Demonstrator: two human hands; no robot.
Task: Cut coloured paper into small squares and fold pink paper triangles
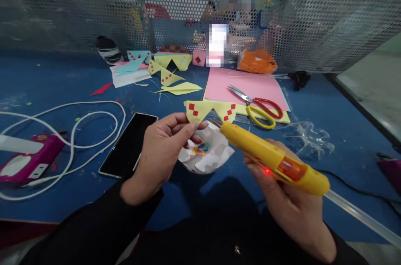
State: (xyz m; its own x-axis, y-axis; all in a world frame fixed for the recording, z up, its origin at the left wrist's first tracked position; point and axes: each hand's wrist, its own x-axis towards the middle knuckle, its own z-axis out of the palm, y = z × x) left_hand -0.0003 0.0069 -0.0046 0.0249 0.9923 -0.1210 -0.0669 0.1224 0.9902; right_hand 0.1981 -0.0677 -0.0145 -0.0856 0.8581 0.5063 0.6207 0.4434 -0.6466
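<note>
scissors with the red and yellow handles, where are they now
In the head view, the scissors lie right of centre, blades over the pink paper, beyond the yellow glue gun in the right hand.

The cutout [200, 110] is pale yellow, dotted with red diamonds on both halves. The glue gun [253, 141] is yellow with an amber window [291, 169], a glowing red light [267, 171] and a clear stick [360, 210]. The bowl [224, 152] is white, its scraps [203, 147] red, orange, yellow and blue. The scissors [249, 100] pair a red handle with a yellow one. The sheet [225, 83] is pink, the packet [257, 61] orange, the cable [72, 141] white, the counter [175, 202] blue.
</note>
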